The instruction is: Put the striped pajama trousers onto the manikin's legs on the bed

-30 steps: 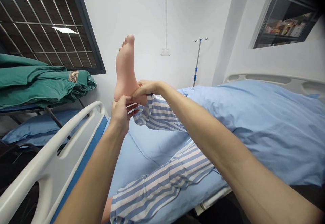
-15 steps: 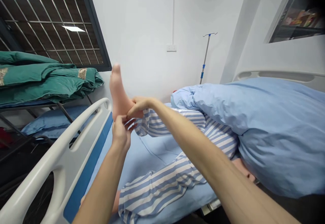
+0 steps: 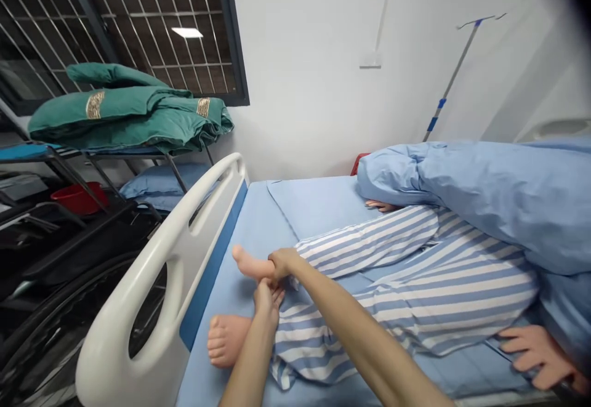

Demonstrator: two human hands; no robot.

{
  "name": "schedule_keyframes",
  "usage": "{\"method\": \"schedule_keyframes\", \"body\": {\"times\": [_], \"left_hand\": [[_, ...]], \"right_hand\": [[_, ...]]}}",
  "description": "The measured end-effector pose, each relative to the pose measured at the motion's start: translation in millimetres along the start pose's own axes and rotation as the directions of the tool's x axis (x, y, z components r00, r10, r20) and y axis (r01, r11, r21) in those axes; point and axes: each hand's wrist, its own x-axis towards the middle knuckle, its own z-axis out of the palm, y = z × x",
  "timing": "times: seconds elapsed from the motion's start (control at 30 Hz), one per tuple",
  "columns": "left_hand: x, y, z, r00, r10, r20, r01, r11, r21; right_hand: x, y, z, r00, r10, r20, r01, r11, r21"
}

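On the bed lies a figure in blue-and-white striped trousers (image 3: 369, 247); its smooth, pinkish limbs look like a mannequin's. My right hand (image 3: 286, 262) wraps round the ankle of the far leg from above, at the trouser cuff. Below it, my left hand (image 3: 268, 299) holds the same ankle from the near side, its fingers partly hidden. The held foot (image 3: 252, 265) points toward the footboard, low over the sheet. Nearer to me, the other foot (image 3: 227, 340) rests on the bed, partly behind my left forearm.
A white footboard (image 3: 157, 241) stands left of the feet. A blue quilt (image 3: 484, 179) covers the upper body, with a figure's hand (image 3: 535, 354) at the near edge. Behind are an IV pole (image 3: 455, 80) and green bedding (image 3: 138, 114); a wheelchair wheel (image 3: 55, 345) is lower left.
The held leg has come down from a raised position to close above the mattress, both my hands moving down with it. The camera view has swung left.
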Motion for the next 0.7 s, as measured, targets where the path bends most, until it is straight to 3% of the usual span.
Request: {"method": "schedule_keyframes", "body": {"times": [0.17, 0.27, 0.33, 0.43, 0.5, 0.53, 0.63, 0.7], "left_hand": [[4, -6, 4, 0.999, 0.037, -0.022, -0.037, 0.999, -0.033], [-1, -6, 7, 0.997, 0.079, -0.015, -0.080, 0.995, -0.059], [-9, -6, 8, 0.993, 0.119, -0.003, -0.118, 0.989, -0.091], [-29, -7, 1, 0.966, 0.254, 0.057, -0.248, 0.964, -0.098], [-48, -12, -14, 0.935, 0.346, 0.082, -0.342, 0.938, -0.058], [-58, -17, -25, 0.921, 0.381, 0.087, -0.380, 0.925, -0.028], [-77, -39, -71, 0.899, 0.434, 0.051, -0.437, 0.896, 0.082], [-75, -57, -100, 0.912, 0.403, -0.071, -0.398, 0.914, 0.081]], "right_hand": [[22, 9, 24, 0.999, -0.029, 0.045, 0.033, 0.997, -0.070], [24, 9, 33, 0.999, -0.041, -0.001, 0.041, 0.995, -0.088], [17, 5, 41, 0.987, -0.055, -0.153, 0.035, 0.991, -0.126], [-7, -10, 56, 0.885, -0.128, -0.448, 0.064, 0.986, -0.155], [-29, -21, 69, 0.830, -0.137, -0.540, 0.101, 0.990, -0.096], [-41, -26, 76, 0.825, -0.113, -0.554, 0.108, 0.993, -0.042], [-68, -35, 100, 0.865, -0.065, -0.498, 0.135, 0.985, 0.105], [-76, -37, 114, 0.903, -0.115, -0.415, 0.168, 0.981, 0.095]]}}
